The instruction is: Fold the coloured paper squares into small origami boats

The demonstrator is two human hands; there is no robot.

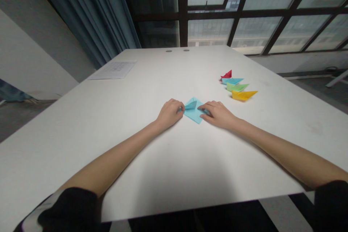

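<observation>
A light blue sheet of origami paper (196,116) lies on the white table in front of me, turned like a diamond, with a folded flap standing up near its left corner. My left hand (172,113) pinches the paper's left corner between thumb and fingers. On the opposite side, my right hand (216,114) rests at the right corner. Its thumb and fingers are apart, with part of the paper showing between them.
To the right stand folded paper boats in a row: red (227,75), blue (231,81), green (237,87) and yellow (244,95). A printed sheet (112,70) lies at the table's (168,174) left edge. Beyond are a blue curtain (89,11) and windows.
</observation>
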